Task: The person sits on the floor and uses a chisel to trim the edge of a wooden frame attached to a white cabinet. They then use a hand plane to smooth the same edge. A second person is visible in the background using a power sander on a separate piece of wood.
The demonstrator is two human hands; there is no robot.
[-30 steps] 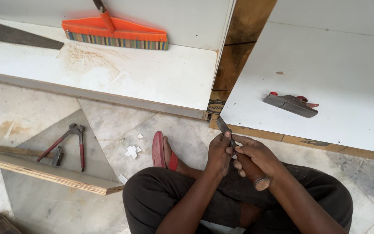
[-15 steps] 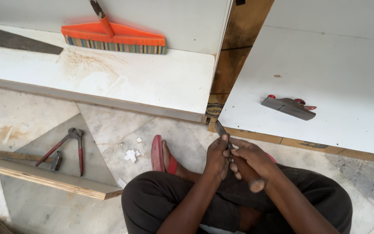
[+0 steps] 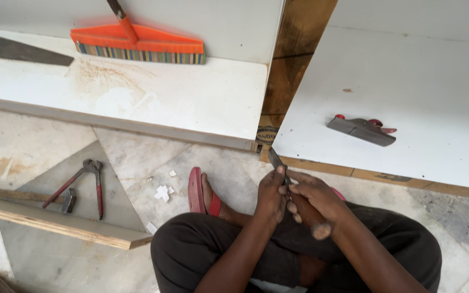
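I sit on the floor with both hands on a chisel (image 3: 276,161) that has a wooden handle and a dark metal blade. My right hand (image 3: 316,196) wraps the handle. My left hand (image 3: 271,195) grips the shaft just below the blade. The blade tip points up toward the lower edge of the white laminated board (image 3: 408,81) on the right, near its brown plywood edge.
A grey hand plane (image 3: 361,129) lies on the right board. An orange broom head (image 3: 137,44) and a saw blade (image 3: 17,50) rest on the left white board (image 3: 153,103). Pincers (image 3: 85,182), a hammer (image 3: 28,196) and a plywood strip (image 3: 55,223) lie on the marble floor. A red sandal (image 3: 196,190) is on my foot.
The hands and chisel hold the same pose; only the camera view has shifted slightly.
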